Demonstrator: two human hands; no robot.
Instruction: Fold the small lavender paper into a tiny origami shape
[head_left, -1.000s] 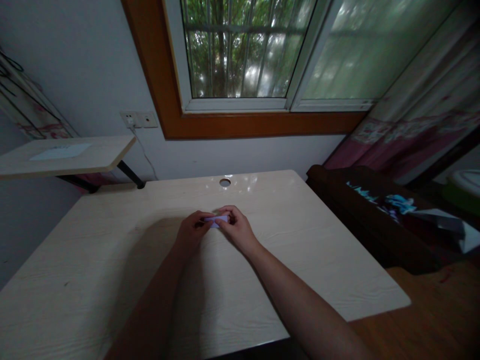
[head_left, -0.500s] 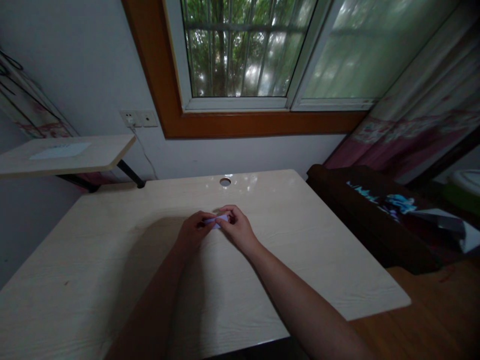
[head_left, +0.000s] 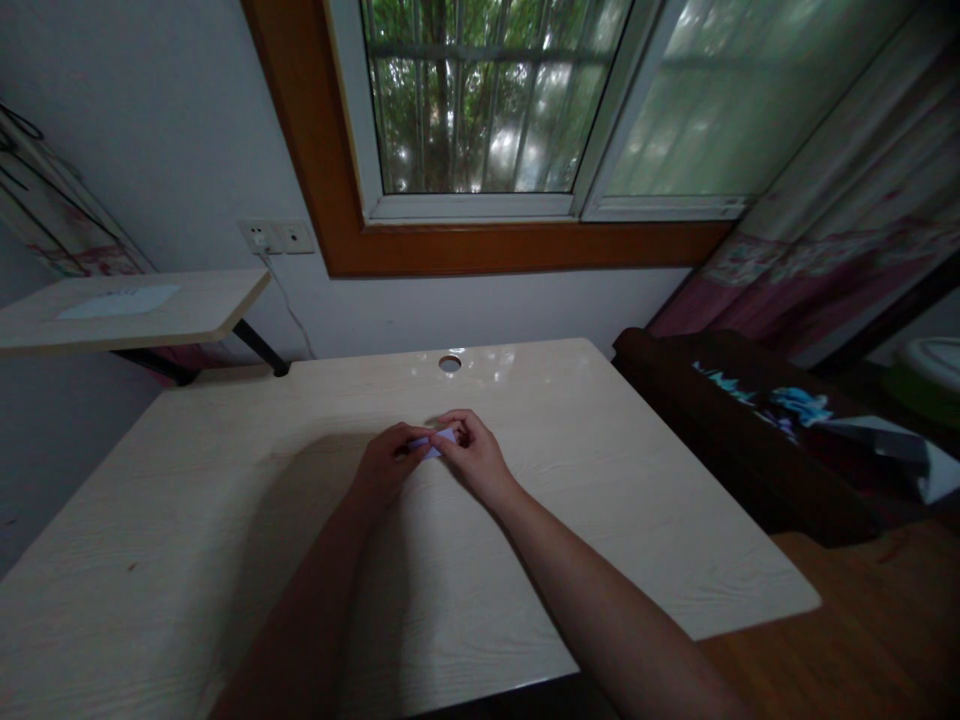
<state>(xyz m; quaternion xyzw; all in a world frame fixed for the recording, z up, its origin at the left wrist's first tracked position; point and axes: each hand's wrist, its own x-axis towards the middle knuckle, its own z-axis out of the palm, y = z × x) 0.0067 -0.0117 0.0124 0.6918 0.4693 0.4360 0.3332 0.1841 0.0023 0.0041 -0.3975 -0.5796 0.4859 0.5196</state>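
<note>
Between my two hands is a small piece of folded purple paper (head_left: 442,438), close above or on the pale wooden desk (head_left: 630,500). My left hand (head_left: 388,458) is closed on its left end, thumb and fingers pinching. My right hand (head_left: 475,452) pinches the paper from the other side, with the thumb across its near face. The two thumbs almost meet at the middle. Fingers cover much of the paper, so its full shape is hidden.
A round cable hole (head_left: 450,364) lies beyond my hands. At the left rises a small raised shelf (head_left: 225,310) with a paper sheet (head_left: 120,301) on it. Behind the desk are a wall socket (head_left: 277,237) and a window (head_left: 480,110). A dark brown bench (head_left: 675,420) stands right.
</note>
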